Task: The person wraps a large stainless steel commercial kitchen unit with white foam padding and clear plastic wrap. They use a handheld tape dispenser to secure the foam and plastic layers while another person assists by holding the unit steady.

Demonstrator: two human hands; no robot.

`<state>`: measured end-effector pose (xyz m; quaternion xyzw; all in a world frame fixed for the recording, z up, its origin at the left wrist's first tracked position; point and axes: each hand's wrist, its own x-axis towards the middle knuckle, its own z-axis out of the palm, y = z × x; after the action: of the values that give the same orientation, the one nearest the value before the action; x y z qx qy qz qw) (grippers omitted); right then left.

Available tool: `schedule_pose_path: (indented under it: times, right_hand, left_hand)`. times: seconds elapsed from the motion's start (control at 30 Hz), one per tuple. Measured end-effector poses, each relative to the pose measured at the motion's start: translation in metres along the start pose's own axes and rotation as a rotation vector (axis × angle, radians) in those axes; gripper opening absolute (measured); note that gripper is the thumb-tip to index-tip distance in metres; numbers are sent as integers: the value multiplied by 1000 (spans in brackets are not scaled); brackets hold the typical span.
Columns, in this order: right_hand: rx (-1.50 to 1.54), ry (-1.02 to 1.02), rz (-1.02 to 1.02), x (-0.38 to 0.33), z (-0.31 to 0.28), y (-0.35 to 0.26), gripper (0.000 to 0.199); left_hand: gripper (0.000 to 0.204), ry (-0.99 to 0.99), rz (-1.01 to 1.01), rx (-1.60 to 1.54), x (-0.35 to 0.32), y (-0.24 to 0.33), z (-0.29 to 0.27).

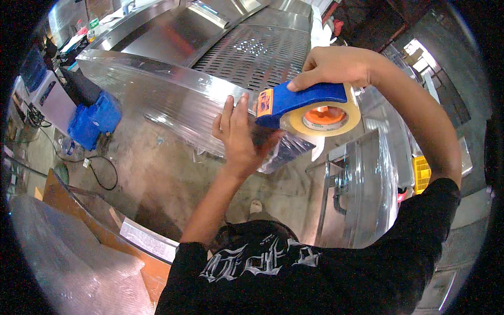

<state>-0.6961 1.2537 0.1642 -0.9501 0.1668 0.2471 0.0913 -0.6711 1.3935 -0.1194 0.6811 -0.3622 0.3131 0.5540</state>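
Note:
My right hand (336,65) grips a blue tape dispenser (315,95) from above. It carries a wide roll of clear tape (350,125) with an orange core. The dispenser's front end, with an orange label, meets the corner of a stainless steel unit wrapped in clear plastic film (173,113). Just left of that end, my left hand (239,142) has its fingers stretched out and lying against the film. Its thumb is partly hidden under the dispenser. Beyond both hands lies the unit's slotted metal panel (252,52).
Blue plastic bags (93,122) and a black cable (113,176) are on the floor at the left. Film-wrapped metal (367,184) stands at the right, by a yellow crate (421,174). Clear wrapping (79,262) covers something at the lower left, beside a brown board (126,251).

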Motion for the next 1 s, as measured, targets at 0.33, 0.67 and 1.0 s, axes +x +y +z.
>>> schedule_pose_path:
  times: [0.33,0.67,1.0]
  right_hand:
    - [37,176,-35,-12,8,18,62]
    - [329,225,-107,-8,21,43,66]
    - [467,15,-58,-10,19,42,58]
  left_hand:
    - [83,19,54,121,7,2,1]
    - [68,10,80,161,15,3,-5]
    - [56,-2,228,215,16,-14,2]
